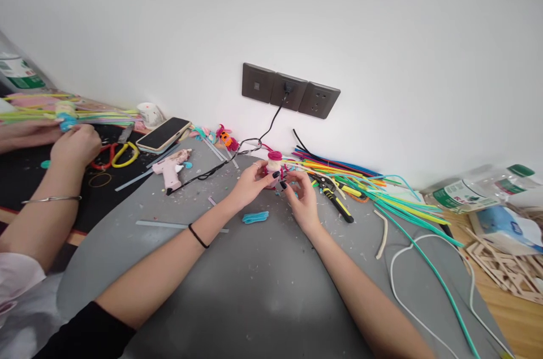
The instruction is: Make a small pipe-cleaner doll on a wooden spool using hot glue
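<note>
A small pipe-cleaner figure point(275, 163), magenta on top and cream below, stands upright between my two hands near the middle of the grey mat. My left hand point(251, 185) grips it from the left, thumb across its front. From the right, my right hand point(304, 198) pinches at the figure's lower side, fingertips close together; the exact spot they hold is partly hidden. Just below the hands lies a folded bundle of blue pipe cleaner point(255, 217). Pliers with black and yellow handles point(337, 204) rest right beside my right hand.
Left of my hands lie a pink glue gun point(170, 169), glue sticks point(163, 225) and a phone point(164, 134). Colourful pipe cleaners point(339, 169) spread along the wall at right, near a white cable point(392, 274). At far left, another person's hands point(78, 147) hold a blue-and-yellow piece.
</note>
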`<state>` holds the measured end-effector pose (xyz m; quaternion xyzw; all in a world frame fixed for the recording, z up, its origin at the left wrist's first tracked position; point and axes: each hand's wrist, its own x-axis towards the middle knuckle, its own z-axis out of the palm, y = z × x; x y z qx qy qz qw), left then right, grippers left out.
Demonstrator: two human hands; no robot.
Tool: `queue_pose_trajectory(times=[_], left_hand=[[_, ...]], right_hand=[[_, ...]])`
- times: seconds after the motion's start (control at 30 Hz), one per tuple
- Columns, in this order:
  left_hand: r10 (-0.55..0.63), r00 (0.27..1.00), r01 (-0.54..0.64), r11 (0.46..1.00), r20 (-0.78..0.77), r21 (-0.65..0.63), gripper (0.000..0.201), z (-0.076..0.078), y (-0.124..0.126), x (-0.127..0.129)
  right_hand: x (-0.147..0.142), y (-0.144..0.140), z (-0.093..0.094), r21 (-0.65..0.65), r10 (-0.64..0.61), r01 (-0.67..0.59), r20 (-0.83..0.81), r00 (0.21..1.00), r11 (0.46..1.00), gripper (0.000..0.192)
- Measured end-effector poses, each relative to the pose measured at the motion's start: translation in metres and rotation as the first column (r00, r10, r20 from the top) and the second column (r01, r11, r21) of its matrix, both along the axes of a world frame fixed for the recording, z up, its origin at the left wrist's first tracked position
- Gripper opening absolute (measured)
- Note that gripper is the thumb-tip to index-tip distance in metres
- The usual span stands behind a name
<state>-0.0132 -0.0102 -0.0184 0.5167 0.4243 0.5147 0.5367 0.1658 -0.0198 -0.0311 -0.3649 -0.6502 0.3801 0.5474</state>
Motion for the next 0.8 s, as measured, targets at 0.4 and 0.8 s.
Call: queue_pose_trajectory(times=[0.4, 0.8], left_hand=[[0.046, 0.968, -0.014, 0.991, -0.247, 0.131, 0.047, 0.001, -0.004, 0.000], [0.087, 0.930, -0.037, 0.988, -0.357, 0.147, 0.040, 0.005, -0.010, 0.004]], right_hand=[[0.000, -0.004, 0.008, 0.111, -0.026, 0.017, 0.078, 0.997, 0.994, 0.011], [0.000, -0.003, 0.006, 0.103, -0.054, 0.043, 0.113, 0.992, 0.994, 0.013]])
